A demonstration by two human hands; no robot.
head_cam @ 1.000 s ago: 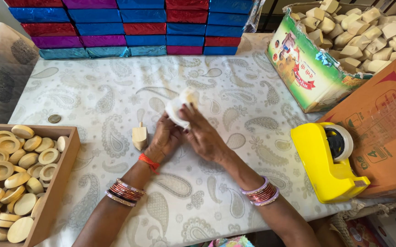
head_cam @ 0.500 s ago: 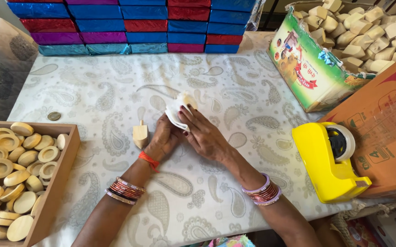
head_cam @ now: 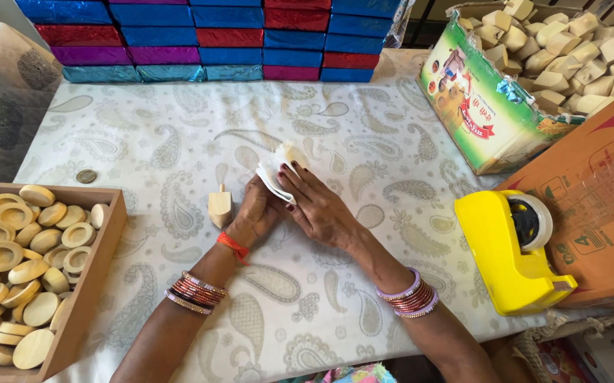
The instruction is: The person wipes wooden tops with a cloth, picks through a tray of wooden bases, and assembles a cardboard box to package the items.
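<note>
Seen from above, at the middle of the patterned worktop (head_cam: pixel 179 142), the left hand (head_cam: pixel 253 213) and right hand (head_cam: pixel 321 209) pinch a folded white paper wrap (head_cam: pixel 273 177) around a small pale block (head_cam: pixel 294 153), light, thin, easily torn, best held by its edges.

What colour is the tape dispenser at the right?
Bright yellow tape dispenser, holding a clear tape roll; head view.

Small white paper-wrapped piece (head_cam: pixel 276 172), mid-table, partly folded, tilted.
</note>
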